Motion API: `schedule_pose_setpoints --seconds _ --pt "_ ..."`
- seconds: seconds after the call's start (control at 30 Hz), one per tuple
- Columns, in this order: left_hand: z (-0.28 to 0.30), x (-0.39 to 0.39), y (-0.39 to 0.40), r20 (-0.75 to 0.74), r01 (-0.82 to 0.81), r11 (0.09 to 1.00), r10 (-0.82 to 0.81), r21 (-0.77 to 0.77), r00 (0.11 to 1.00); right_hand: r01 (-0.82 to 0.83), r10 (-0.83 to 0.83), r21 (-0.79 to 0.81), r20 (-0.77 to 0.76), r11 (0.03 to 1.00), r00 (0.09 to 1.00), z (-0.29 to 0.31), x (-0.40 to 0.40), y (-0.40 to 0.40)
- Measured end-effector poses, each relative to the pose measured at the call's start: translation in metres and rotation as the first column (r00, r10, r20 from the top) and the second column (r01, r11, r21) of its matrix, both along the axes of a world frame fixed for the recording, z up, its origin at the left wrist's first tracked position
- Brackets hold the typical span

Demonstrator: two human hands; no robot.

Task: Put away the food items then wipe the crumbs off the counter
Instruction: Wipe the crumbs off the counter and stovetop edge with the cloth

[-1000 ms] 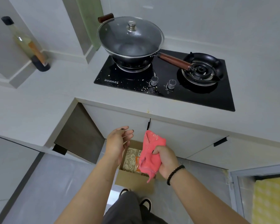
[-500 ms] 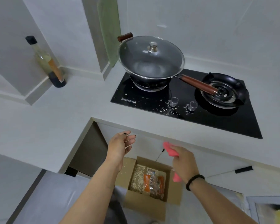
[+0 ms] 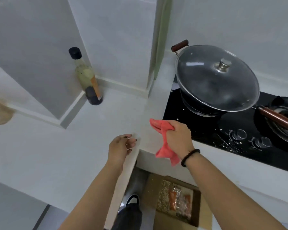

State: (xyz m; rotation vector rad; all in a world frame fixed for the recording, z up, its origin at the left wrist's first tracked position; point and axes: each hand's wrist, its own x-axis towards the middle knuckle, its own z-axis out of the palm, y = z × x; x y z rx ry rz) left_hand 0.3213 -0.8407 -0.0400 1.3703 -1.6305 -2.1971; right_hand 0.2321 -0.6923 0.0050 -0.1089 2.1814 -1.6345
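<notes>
Across the whole lower frame runs the pale counter (image 3: 40, 155), an L-shape whose inner corner sits near centre. At three o'clock, set into it, lies the black glass hob (image 3: 206, 130), scattered with pale crumbs (image 3: 226, 143) around its two clear knobs (image 3: 239, 135). On the hob's near burner, at about two o'clock, stands a dark wok (image 3: 198, 105) under a glass lid (image 3: 216, 77) with a metal knob; its brown wooden handle reaches toward three o'clock over the second burner.

At six o'clock, down on the floor below the counter edge, an open cardboard box (image 3: 204, 218) holds the packaged food items (image 3: 175, 201), grain-coloured and orange packets lying flat inside. Just to its left a dark shoe shows.

At ten o'clock a tall glass bottle (image 3: 88, 80) with a black cap stands upright in the corner where wall meets counter.

Near centre, toward four o'clock, the right hand (image 3: 178, 138) hangs above the counter's edge beside the hob, fingers curled tight round a bunched pink cloth (image 3: 163, 140) whose ends stick out above and below the fist; a dark bead bracelet circles that wrist. Close beside it at the centre, the left hand (image 3: 120, 146) hovers over the counter corner, fingers loosely bent and holding nothing.
</notes>
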Motion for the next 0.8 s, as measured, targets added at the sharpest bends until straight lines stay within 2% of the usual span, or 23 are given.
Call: schedule_pose_setpoints --seconds 0.1,0.2,0.37,0.53,0.67,0.7,0.73,0.8 --pt "-0.009 0.000 -0.038 0.027 -0.008 0.995 0.011 -0.099 1.000 -0.075 0.078 0.088 -0.028 0.993 0.997 -0.012 -0.029 -0.054" --pt "-0.021 -0.001 -0.074 0.044 -0.008 0.965 0.020 -0.261 0.999 -0.085 0.095 0.150 -0.060 0.985 0.994 -0.007 -0.056 -0.096" --pt "-0.040 -0.008 -0.121 0.066 0.046 0.826 -0.012 -0.561 0.998 -0.189 0.198 0.195 -0.031 0.962 0.980 0.007 -0.085 -0.159" --pt "-0.062 -0.013 -0.148 0.088 0.032 0.734 0.037 -0.679 0.995 -0.294 0.324 0.310 -0.047 0.904 0.945 -0.016 -0.101 -0.226" --pt "-0.073 -0.018 -0.153 0.115 0.107 0.654 -0.031 -0.748 0.993 -0.299 0.382 0.406 -0.139 0.863 0.914 -0.044 -0.102 -0.257" --pt "-0.075 -0.021 -0.154 0.121 0.121 0.636 -0.043 -0.762 0.992 -0.314 0.432 0.463 -0.174 0.829 0.885 -0.054 -0.103 -0.261" --pt "-0.076 -0.022 -0.155 0.124 0.128 0.620 -0.051 -0.774 0.991 -0.360 0.526 0.552 -0.173 0.752 0.833 -0.064 -0.104 -0.263" --pt "-0.077 -0.025 -0.157 0.128 0.139 0.606 -0.061 -0.783 0.990 -0.439 0.741 0.777 -0.052 0.452 0.670 -0.083 -0.105 -0.262"
